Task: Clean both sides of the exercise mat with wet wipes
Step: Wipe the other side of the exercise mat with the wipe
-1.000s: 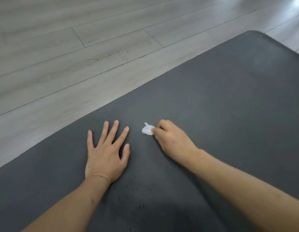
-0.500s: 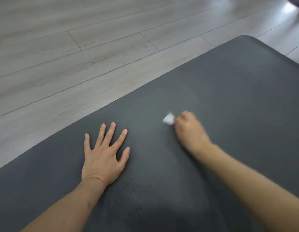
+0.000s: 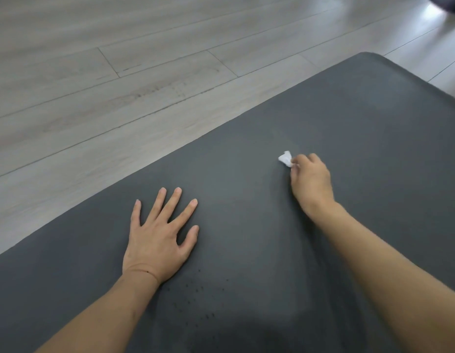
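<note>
Since a second ago the right hand [image 3: 310,183] has swept away from the left, carrying the wet wipe [image 3: 285,158] up the exercise mat [image 3: 374,138] toward its far rounded corner; hand and wipe now sit well apart from the left hand [image 3: 159,235], which has stayed put. The right fingers are curled, pinching the crumpled white wipe against the mat, with a small wad poking out ahead of the knuckles. The left hand lies flat, fingers spread, palm pressing the dark mat near its long edge beside the wooden floor [image 3: 119,98].

Judging by its look, the mat is soft, flexible foam or rubber with a grippy face, so the wipe will likely drag rather than glide; short, firm strokes suit it. A cluster of dark specks [image 3: 195,291] lies near the left wrist. The wipe is light, limp and prone to bunching, best held bundled under the fingertips. For turning the mat over, the rounded corner or the long edge looks the sensible place to take hold, since it should fold and peel up easily.
</note>
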Demonstrator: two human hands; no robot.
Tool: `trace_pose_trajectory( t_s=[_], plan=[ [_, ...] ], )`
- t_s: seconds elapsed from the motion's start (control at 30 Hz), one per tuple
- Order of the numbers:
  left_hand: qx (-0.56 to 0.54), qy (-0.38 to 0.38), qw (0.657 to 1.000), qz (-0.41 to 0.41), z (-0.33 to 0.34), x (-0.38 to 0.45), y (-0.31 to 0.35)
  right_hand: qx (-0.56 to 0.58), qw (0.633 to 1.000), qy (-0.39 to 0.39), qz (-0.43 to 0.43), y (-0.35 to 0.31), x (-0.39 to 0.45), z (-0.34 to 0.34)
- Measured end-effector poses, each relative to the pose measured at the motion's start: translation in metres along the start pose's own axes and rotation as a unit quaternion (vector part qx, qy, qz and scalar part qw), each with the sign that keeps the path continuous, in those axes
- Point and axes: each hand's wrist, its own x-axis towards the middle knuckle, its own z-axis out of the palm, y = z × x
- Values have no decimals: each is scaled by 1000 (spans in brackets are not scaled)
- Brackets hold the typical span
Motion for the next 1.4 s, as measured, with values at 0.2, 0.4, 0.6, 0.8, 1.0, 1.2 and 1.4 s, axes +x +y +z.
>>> trace_pose_trajectory(
  t_s=[0.2,0.4,0.6,0.8,1.0,1.2,1.4],
  plan=[
    [-10,14,1000,4,2,0,0,78,973,-92,-196,-76,-116,2],
    [-9,11,1000,2,1,0,0,-49,995,-21,-88,9,-13,-8],
    [-5,8,1000,-3,2,0,-1,99,990,-38,-94,-63,-90,-11],
    [-6,15,1000,-2,1,-1,1,58,958,-76,-270,-47,-93,-1],
    [-8,21,1000,-4,2,0,1,15,1000,23,-4,-12,-33,-4],
    [-10,18,1000,-4,1,0,2,42,943,-115,-309,-62,-129,-17],
    [-16,21,1000,-9,1,0,0,-40,999,24,-17,26,-15,-15]
  ],
)
